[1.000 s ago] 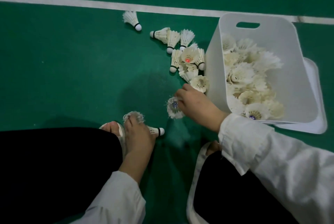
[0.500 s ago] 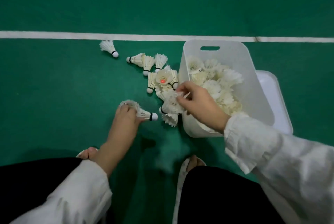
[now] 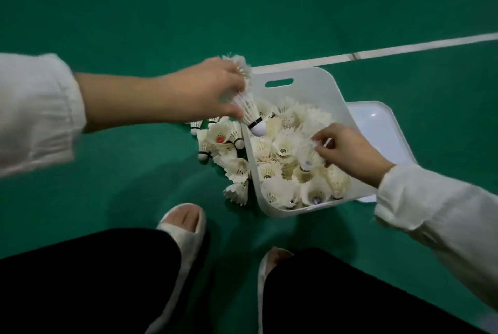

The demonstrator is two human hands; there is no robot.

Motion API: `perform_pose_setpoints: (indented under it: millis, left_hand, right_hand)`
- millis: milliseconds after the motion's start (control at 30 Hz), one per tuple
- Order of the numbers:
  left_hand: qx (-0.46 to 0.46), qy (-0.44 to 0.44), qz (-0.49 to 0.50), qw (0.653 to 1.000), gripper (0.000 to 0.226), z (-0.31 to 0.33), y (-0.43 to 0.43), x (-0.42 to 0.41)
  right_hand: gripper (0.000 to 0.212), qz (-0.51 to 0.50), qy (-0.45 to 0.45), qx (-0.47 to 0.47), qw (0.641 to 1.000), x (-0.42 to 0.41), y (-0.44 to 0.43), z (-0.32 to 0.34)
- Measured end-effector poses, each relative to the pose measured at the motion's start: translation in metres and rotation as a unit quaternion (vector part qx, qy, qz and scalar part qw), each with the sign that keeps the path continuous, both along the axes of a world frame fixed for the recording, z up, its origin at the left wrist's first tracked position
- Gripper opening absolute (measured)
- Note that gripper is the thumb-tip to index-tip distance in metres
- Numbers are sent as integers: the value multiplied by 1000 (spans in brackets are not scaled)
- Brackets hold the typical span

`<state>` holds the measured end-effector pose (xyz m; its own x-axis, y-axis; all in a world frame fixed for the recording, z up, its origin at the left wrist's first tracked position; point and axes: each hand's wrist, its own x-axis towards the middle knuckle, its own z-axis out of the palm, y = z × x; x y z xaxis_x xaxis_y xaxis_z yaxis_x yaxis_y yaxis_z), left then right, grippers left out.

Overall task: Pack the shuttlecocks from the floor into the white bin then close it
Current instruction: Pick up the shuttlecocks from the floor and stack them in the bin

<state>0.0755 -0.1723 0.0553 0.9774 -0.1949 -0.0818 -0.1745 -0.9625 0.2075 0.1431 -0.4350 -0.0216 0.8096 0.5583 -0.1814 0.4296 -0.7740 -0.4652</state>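
The white bin [image 3: 318, 83] stands on the green floor, holding several white shuttlecocks [image 3: 280, 150]. My left hand [image 3: 204, 91] is over the bin's left rim, shut on a shuttlecock [image 3: 249, 110] that points cork-down into the bin. Inside the bin, my right hand [image 3: 347, 153] pinches another shuttlecock [image 3: 310, 154] just above the pile. Several more shuttlecocks [image 3: 229, 155] lie in a heap on the floor against the bin's left wall.
The bin's white lid [image 3: 377, 123] lies flat on the floor behind and to the right of the bin. White court lines [image 3: 431, 44] cross the floor. My feet in white slippers [image 3: 186, 228] and my black-trousered knees fill the bottom of the view.
My left hand has lifted its shuttlecock off the floor and carried it to the bin's left rim. My right hand has moved from the floor heap into the bin with its shuttlecock.
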Motion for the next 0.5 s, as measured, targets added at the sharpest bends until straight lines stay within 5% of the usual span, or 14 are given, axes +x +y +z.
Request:
perform_pose_setpoints:
  millis: [200, 333, 400, 500]
  left_hand:
    - [-79, -11, -17, 997, 40, -55, -19, 28]
    - [-93, -37, -17, 995, 38, -94, -26, 50]
    - [-88, -43, -20, 995, 39, -108, -27, 57]
    - [-100, -41, -12, 994, 38, -127, -29, 61]
  right_hand:
    - [28, 118, -44, -133, 983, 7, -2, -69]
    - [27, 106, -41, -143, 983, 12, 6, -79]
    - [25, 47, -35, -112, 992, 20, 12, -70]
    - [28, -127, 67, 80, 986, 34, 25, -44]
